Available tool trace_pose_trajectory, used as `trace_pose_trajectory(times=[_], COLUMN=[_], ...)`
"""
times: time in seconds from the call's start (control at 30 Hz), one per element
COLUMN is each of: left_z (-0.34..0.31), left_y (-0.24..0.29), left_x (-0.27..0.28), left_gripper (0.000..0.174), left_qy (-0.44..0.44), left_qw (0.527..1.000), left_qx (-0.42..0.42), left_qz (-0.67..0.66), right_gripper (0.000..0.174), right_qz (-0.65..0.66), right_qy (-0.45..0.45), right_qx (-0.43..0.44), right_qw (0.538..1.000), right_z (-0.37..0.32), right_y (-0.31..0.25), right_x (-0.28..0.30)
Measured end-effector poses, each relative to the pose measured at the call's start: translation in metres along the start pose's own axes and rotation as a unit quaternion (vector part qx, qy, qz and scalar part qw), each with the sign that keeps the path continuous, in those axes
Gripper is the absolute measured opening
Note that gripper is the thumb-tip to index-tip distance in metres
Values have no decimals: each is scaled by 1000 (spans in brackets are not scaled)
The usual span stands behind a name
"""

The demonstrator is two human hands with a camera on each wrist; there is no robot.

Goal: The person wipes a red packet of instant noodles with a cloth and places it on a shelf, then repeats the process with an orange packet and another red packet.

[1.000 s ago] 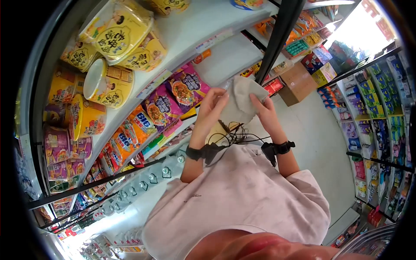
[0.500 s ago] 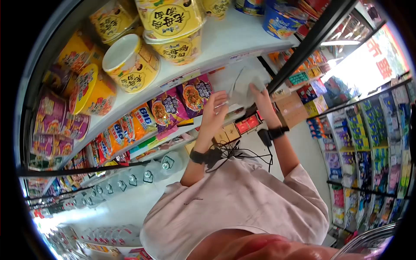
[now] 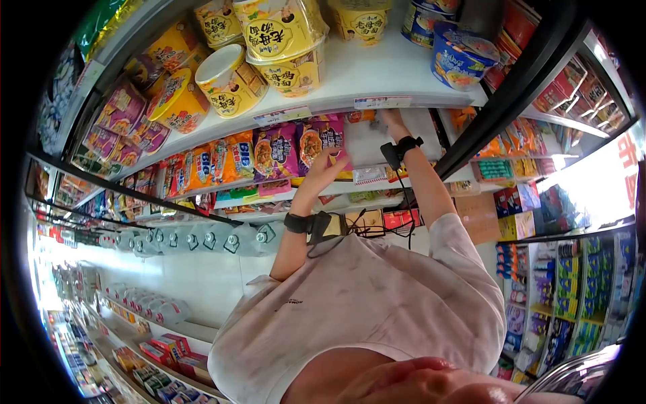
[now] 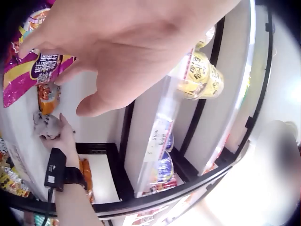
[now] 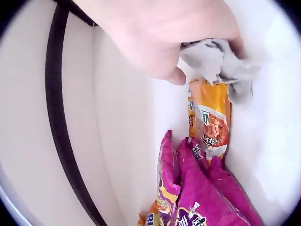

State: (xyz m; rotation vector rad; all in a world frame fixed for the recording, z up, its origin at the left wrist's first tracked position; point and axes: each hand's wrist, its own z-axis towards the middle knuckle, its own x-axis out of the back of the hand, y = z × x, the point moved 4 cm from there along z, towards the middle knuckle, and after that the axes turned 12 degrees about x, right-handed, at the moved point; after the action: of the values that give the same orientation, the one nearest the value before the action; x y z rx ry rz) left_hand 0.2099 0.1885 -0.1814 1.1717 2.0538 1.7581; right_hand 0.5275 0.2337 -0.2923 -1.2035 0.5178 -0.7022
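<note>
Inside the lower shelf (image 3: 367, 138), my right hand (image 3: 393, 124) grips a crumpled grey cloth (image 5: 207, 59). The right wrist view shows the cloth bunched under the fingers, against the white shelf surface. Just past it lies an orange snack packet (image 5: 210, 117), with purple noodle packets (image 5: 202, 197) beyond. My left hand (image 3: 325, 174) hangs in front of the purple packets with fingers spread and nothing held. Seen from the left wrist, its palm (image 4: 136, 52) covers part of these packets.
Yellow noodle tubs (image 3: 232, 81) and a blue noodle bowl (image 3: 463, 57) stand on the shelf above. A black upright post (image 3: 498, 101) rises right of my right arm. Cables (image 3: 363, 222) hang between the wrists. Large water bottles (image 3: 245, 239) line the floor at left.
My right hand has moved with the cloth away from the left hand and deep into the lower shelf. The left hand stays near the purple packets. The view has turned toward the shelf.
</note>
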Motion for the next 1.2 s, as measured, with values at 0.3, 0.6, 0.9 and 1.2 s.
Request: trace_pose_trajectory(times=[0.3,0.6,0.9,1.2], left_z=[4,7,-13,-63], left_y=[-10,34,54,17], left_x=[-9,-63,-108,-109], left_gripper=[56,62,42,39], left_qy=[48,12,-286,-441], left_qw=[998,990,837,727], left_qx=[33,-59,78,194], left_qz=[2,-126,-460,-489], right_gripper=[34,43,36,47], right_qz=[-136,-206,-147,-288], right_qy=[-40,58,-120,248], right_qx=[43,232,301,171], right_qw=[989,949,935,909], right_z=[2,-108,-264,-335], right_y=[1,-116,-253,-245], right_x=[-2,93,66,42])
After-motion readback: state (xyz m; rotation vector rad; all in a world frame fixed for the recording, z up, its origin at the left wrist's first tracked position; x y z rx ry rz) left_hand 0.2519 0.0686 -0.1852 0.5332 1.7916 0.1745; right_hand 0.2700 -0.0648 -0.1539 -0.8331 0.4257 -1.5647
